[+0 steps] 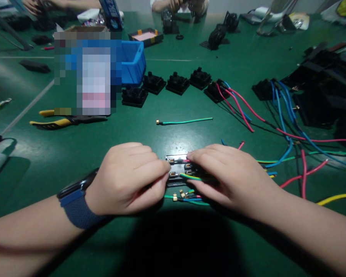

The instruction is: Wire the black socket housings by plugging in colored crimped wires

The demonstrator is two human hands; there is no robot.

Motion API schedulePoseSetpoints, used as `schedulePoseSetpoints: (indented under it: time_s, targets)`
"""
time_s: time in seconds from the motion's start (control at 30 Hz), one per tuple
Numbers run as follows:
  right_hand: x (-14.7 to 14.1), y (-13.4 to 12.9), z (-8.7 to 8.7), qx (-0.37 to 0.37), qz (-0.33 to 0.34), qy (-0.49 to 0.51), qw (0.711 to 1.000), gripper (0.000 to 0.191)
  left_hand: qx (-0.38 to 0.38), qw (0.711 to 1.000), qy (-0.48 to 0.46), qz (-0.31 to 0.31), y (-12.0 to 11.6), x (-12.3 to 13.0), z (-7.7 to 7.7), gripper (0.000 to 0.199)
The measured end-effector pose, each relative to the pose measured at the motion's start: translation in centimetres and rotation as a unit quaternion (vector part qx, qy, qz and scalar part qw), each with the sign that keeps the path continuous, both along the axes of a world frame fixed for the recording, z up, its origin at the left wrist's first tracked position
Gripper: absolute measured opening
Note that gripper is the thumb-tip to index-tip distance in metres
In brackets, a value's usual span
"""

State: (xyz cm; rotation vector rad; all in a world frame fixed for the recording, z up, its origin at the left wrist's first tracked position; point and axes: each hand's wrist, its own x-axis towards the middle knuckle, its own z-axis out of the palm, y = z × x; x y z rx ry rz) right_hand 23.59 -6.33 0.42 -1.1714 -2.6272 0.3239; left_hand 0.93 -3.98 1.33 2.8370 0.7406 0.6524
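Note:
Between my hands lies a black plastic block [177,183] with a greyish face, brass terminals and a few wires attached. My left hand [129,179], a blue-banded watch on its wrist, is closed with thumb and forefinger pinched at the block's left edge. From the right, the curled fingers of my right hand [230,175] grip the block and cover much of it. A green-yellow wire [190,176] crosses the block and runs under my right hand. Just below are loose wires with brass terminals [175,197]. Farther up, a single green wire [187,122] rests on the table.
Several black modules [177,84] stand in a row beyond my hands. Yellow-handled pliers [60,122] lie left, near a blue bin [132,63]. Red and blue wires [288,115] spread across the right, beside black parts [317,100]. Other people's hands [180,5] show at the far edge.

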Motion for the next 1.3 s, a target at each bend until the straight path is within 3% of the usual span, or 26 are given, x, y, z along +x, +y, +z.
schedulePoseSetpoints:
  time_s: [0.43, 0.8, 1.1, 1.3]
  targets:
    - [0.12, -0.07, 0.0, -0.003, -0.002, 0.001, 1.0, 0.027, 0.025, 0.997, -0.025, -0.075, -0.6, -0.66, 0.48, 0.006]
    - [0.01, -0.01, -0.03, 0.003, 0.002, 0.001, 1.0, 0.028, 0.054, 0.996, -0.002, -0.069, -0.57, -0.63, 0.5, 0.008]
    - [0.02, -0.03, -0.04, 0.007, 0.001, 0.001, 1.0, 0.027, 0.033, 0.997, 0.031, -0.064, -0.79, -0.49, 0.7, 0.007]
    - [0.03, -0.04, -0.09, 0.004, 0.006, 0.002, 1.0, 0.027, 0.03, 0.997, 0.018, -0.068, -0.58, -0.3, -0.06, 0.006]
